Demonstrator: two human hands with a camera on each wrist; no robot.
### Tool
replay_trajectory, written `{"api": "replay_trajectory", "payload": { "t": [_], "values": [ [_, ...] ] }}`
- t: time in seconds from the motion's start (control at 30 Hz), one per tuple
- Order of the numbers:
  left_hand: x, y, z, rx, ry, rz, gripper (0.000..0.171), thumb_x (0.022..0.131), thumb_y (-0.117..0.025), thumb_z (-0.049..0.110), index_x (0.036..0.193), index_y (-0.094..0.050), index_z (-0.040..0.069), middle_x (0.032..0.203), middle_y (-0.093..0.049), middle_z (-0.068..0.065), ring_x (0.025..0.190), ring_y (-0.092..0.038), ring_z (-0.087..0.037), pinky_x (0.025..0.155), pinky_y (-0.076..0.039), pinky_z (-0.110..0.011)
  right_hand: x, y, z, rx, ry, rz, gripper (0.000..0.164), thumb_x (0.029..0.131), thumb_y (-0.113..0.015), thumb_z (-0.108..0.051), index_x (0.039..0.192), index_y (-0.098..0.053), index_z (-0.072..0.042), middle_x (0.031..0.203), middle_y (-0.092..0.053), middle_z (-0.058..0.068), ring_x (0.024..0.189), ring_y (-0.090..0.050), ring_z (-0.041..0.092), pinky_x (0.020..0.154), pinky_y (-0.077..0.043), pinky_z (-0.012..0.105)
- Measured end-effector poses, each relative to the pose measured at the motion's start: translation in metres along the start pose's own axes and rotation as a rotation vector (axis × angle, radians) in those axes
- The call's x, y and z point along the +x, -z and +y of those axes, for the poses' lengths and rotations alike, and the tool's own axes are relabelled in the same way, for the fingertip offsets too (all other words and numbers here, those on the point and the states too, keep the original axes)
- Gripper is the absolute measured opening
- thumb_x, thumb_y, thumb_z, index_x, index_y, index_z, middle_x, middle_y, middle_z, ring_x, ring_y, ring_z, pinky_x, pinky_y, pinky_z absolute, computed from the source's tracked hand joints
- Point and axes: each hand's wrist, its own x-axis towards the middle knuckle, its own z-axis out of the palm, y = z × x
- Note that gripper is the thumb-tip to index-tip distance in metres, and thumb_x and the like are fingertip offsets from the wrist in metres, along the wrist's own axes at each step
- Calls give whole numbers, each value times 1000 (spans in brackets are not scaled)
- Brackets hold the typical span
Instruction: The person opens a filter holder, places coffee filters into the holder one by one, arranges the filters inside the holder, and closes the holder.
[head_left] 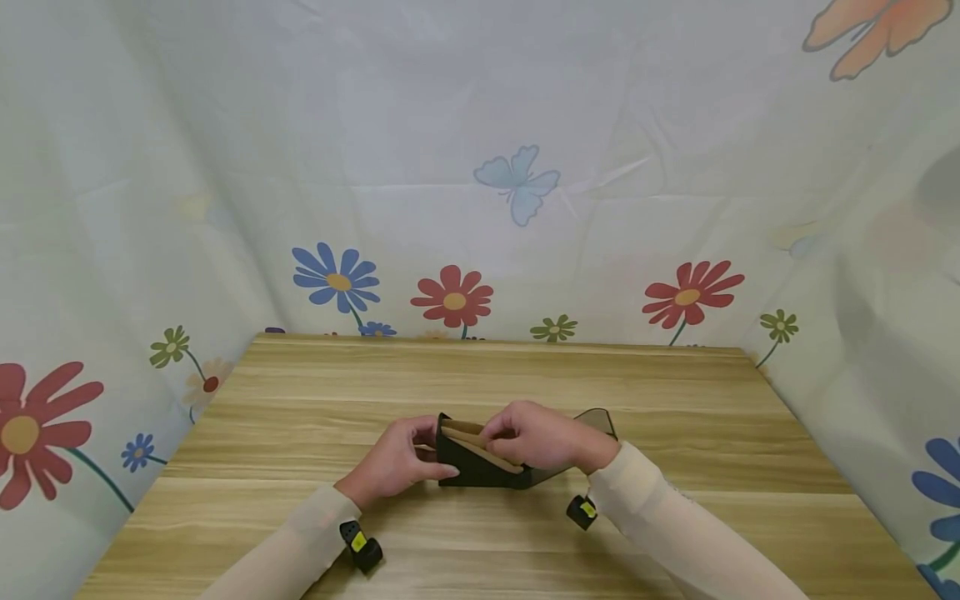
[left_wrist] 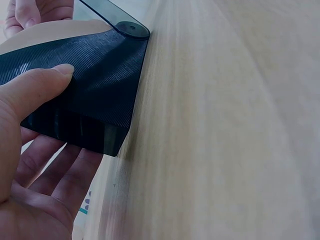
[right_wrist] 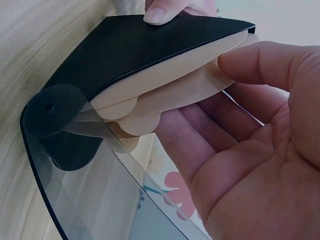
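A black ribbed card file box point(head_left: 476, 468) sits on the table, its smoky see-through lid point(head_left: 597, 422) swung back to the right on a round hinge point(right_wrist: 52, 107). Inside stand several beige tabbed divider cards point(right_wrist: 175, 82). My left hand point(head_left: 397, 460) grips the box at its left end, thumb on the near ribbed side point(left_wrist: 95, 85) and fingers around the far side. From the right, my right hand point(head_left: 536, 435) reaches into the open top and pinches divider cards between thumb and fingers. The lower parts of the cards are hidden in the box.
The wood-grain table point(head_left: 360, 375) spreads around the box. Behind and at both sides hangs a pale curtain point(head_left: 420, 167) printed with flowers and butterflies. Each sleeve bears a black wrist camera, one on the left point(head_left: 362, 546) and one on the right point(head_left: 582, 512).
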Motion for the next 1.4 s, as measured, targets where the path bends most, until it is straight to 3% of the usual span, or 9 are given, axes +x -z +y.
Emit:
{"api": "replay_trajectory", "payload": {
  "t": [0.47,1.17,1.4],
  "values": [
    [-1,-1,1,-8,-3,0,30,78,-91,30,99,-70,23,103,-73,5,97,-69,-16,84,-55,-26,2,-3,0,-22,5,-42,23,103,-54,-9,92,-74,-9,72,-53,-8,56,-46,5,55,-38,21],
    [0,-2,-1,-23,-10,1,30,79,-91,30,99,-70,23,104,-74,4,97,-70,-16,84,-56,-26,4,-8,-1,-21,-19,-34,33,101,-46,-6,104,-78,-12,87,-68,-1,68,-56,6,61,-42,21],
    [0,-2,0,-14,-22,2,30,78,-91,29,97,-69,22,104,-73,5,97,-69,-15,85,-56,-26,0,-5,-3,14,-49,-45,34,102,-44,-6,107,-78,-11,79,-63,-1,55,-46,8,54,-38,24]
  ]
}}
